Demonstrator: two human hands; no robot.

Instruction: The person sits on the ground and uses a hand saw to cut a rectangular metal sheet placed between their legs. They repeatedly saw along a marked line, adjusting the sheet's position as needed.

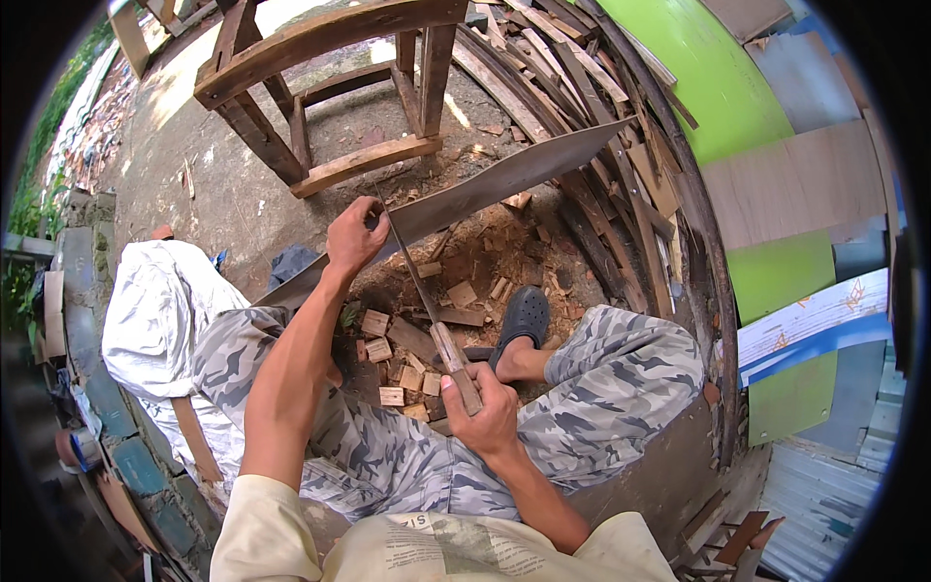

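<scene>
My right hand (482,411) is wrapped round the wooden handle of a long, thin file (415,272). The file's narrow metal shank points up and away to the left, crossing the edge of a long grey metal blade, which looks like a saw blade (504,184). My left hand (356,235) is closed, thumb and fingers pinched at the file's far part, just above the blade. The blade lies slantwise in front of me, from beside my left knee up to the right; its lower left end is partly hidden by my left forearm, and its teeth are too small to make out.
A wooden stool-like frame (369,160) stands ahead. Offcut blocks (393,396) and chips litter the ground between my legs, near my dark clog (526,315). Timber strips (582,78) are piled at right, beside green and grey panels (766,194). White cloth (165,315) lies at left.
</scene>
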